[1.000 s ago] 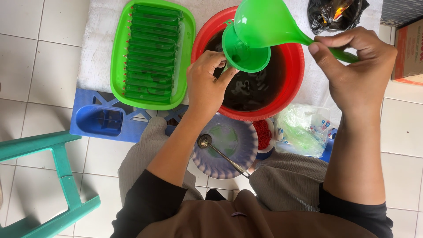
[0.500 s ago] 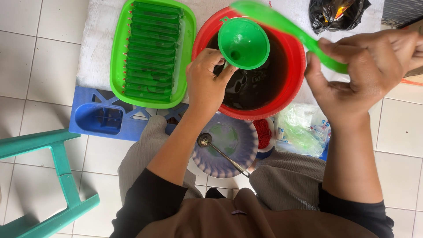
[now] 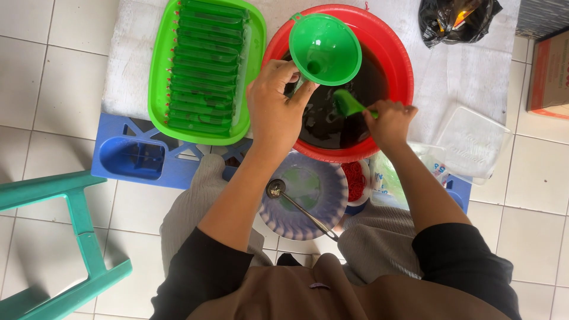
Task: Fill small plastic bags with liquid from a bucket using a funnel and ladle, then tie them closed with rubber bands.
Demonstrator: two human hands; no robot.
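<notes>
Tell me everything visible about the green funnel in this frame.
The green funnel looks like glossy moulded plastic: a wide round cone with a small tab on its rim at upper left. It is held roughly upright, mouth facing the camera, over the red basin of dark liquid. The left hand grips it just below the cone, hiding the spout. The inside looks wet near the centre hole. The right hand does not touch it.

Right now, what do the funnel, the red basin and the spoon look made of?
Funnel: glossy green plastic, by its even colour and moulded tab on the rim. Basin: smooth red plastic, shiny along the rim. Spoon: probably metal, grey with a bright glint on its bowl.
</notes>
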